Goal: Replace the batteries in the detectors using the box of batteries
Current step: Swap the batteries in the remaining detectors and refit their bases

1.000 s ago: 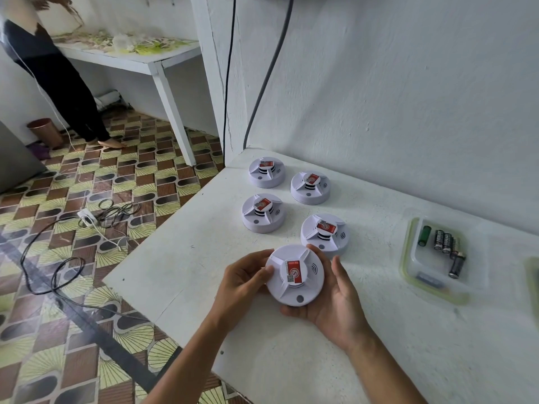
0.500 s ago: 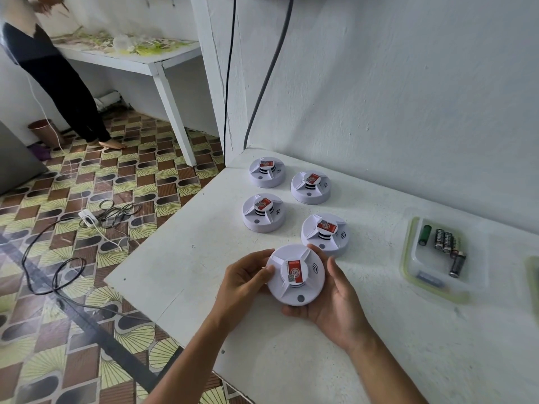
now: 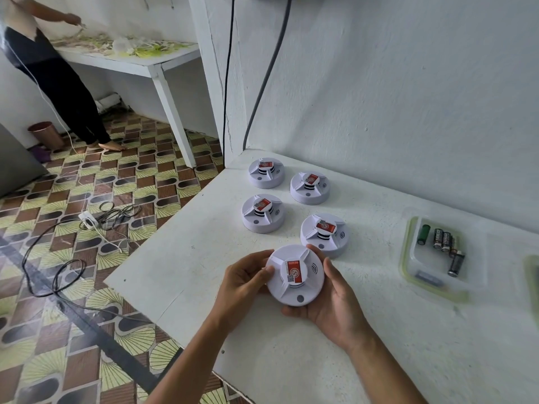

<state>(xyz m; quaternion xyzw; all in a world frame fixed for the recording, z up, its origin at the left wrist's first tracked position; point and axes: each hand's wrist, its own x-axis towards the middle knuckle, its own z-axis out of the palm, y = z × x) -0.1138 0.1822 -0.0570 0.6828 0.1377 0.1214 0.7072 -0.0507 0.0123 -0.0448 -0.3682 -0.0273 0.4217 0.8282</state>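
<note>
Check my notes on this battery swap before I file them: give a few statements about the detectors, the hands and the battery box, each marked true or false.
1. Both hands, left hand and right hand, hold one round white plastic detector. True.
2. Six detectors lie on the white table. False: four lie there, and a fifth is held.
3. The clear plastic battery box sits right of the detectors. True.
4. The held detector is open, with batteries showing. False: it is closed, red label up.
5. One battery in the box is green. True.

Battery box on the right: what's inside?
The clear battery box holds one green battery, several dark batteries and a blurry flat piece near its front. Exact count unclear; some overlap.
</note>
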